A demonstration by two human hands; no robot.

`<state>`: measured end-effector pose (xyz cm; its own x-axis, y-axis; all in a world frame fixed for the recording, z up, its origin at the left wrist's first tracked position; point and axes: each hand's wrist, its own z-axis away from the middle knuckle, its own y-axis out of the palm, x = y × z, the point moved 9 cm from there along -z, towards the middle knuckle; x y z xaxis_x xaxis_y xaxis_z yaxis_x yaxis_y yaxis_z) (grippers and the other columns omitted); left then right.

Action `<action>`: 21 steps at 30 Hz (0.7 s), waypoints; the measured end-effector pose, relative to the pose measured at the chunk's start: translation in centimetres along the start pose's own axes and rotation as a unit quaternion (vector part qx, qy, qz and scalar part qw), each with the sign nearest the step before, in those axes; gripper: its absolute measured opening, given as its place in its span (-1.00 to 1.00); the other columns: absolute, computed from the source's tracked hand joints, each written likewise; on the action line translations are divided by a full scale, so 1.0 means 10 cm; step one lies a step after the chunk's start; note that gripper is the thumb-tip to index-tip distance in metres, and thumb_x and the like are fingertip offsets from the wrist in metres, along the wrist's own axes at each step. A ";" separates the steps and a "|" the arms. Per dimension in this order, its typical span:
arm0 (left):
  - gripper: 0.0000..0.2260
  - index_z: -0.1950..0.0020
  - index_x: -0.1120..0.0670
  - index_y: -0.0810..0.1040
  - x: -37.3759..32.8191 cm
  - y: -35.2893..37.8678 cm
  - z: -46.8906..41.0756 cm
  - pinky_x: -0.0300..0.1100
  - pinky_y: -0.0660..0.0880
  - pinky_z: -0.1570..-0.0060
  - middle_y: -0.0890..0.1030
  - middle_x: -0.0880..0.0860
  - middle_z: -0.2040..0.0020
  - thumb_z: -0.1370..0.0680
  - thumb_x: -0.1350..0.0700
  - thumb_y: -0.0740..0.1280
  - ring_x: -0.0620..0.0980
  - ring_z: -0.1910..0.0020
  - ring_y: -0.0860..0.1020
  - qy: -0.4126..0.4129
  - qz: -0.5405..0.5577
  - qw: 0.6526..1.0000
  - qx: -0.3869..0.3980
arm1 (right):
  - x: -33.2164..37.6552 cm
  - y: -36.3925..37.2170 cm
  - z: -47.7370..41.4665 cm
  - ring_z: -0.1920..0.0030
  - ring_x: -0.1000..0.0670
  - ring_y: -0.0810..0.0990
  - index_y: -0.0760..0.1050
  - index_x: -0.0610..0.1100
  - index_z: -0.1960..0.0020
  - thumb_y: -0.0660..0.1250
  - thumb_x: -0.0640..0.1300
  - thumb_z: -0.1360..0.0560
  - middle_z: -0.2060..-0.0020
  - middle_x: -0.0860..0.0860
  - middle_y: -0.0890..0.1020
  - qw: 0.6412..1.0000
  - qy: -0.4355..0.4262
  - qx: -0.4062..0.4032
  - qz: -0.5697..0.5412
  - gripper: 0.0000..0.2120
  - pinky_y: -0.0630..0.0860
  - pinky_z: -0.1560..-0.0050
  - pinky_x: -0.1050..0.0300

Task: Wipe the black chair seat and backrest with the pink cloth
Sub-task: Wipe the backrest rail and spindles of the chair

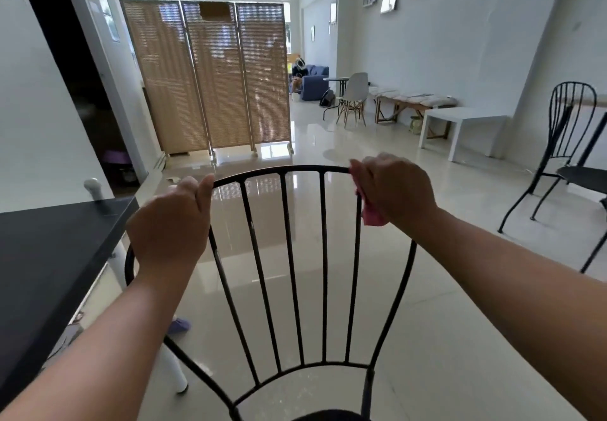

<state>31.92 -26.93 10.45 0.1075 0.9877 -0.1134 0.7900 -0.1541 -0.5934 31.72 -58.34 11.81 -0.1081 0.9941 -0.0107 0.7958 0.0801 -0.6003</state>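
Steady the chair (324, 256) with the left hand (170, 223) clamped on the left end of its top rail (279, 168), then draw the right hand (394, 187), fingers wrapped round the pink cloth (371, 215) on the rail's right end, leftward along the curve with firm, even pressure.

Glossy cream tiled floor (427, 322) carries all furniture. Nearest, a black metal spindle-back chair (324, 256) stands on it, just beside a black-topped table with white legs (49, 256) at left. Farther off stand a three-panel woven folding screen on casters (213, 85), a low white rectangular table (466, 118), a grey shell chair on wooden legs (356, 87) and a second black wire chair (584, 176) at right.
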 end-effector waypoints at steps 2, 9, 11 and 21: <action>-0.44 0.24 0.14 0.46 0.00 0.01 0.00 -0.17 0.37 0.45 0.44 0.09 0.42 -0.68 -0.20 -0.08 0.08 0.50 0.42 -0.006 0.004 1.000 0.006 | -0.26 0.03 0.22 0.44 -0.04 0.52 0.49 -0.07 0.28 -0.04 0.21 -0.64 0.39 0.01 0.54 0.996 0.081 -0.007 -0.046 -0.46 0.46 0.39 0.12; -0.43 -0.05 0.12 0.56 -0.46 0.12 -0.18 0.10 0.40 -0.02 0.62 0.17 0.03 -0.63 -0.22 -0.11 0.21 0.07 0.55 0.045 0.009 0.997 0.065 | -0.07 0.02 0.04 0.36 -0.05 0.53 0.52 -0.11 0.21 -0.03 0.16 -0.65 0.34 -0.02 0.54 0.995 0.074 -0.004 -0.072 -0.48 0.42 0.33 0.13; -0.48 -0.12 0.08 0.55 -0.87 0.21 -0.24 0.07 0.39 -0.03 0.63 0.13 0.02 -0.64 -0.22 -0.07 0.18 0.04 0.57 0.106 0.040 0.990 0.089 | 0.27 0.04 -0.11 0.33 -0.02 0.51 0.53 -0.10 0.14 -0.01 0.16 -0.64 0.29 -0.01 0.54 0.997 0.001 -0.003 -0.078 -0.52 0.49 0.32 0.12; -0.46 0.09 0.14 0.54 -1.06 0.30 -0.23 0.08 0.39 0.05 0.59 0.15 0.23 -0.66 -0.24 -0.02 0.22 0.21 0.55 0.081 0.021 0.996 0.032 | -0.07 0.03 0.19 0.44 0.02 0.41 0.53 -0.16 0.13 0.06 0.13 -0.64 0.33 -0.03 0.47 0.992 0.074 -0.069 -0.077 -0.56 0.31 0.40 0.21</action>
<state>34.55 -37.82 11.72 0.2397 0.9708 -0.0114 0.7435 -0.1911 -0.6409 30.92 -59.19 10.12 -0.1530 0.9685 0.1965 0.8521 0.2300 -0.4701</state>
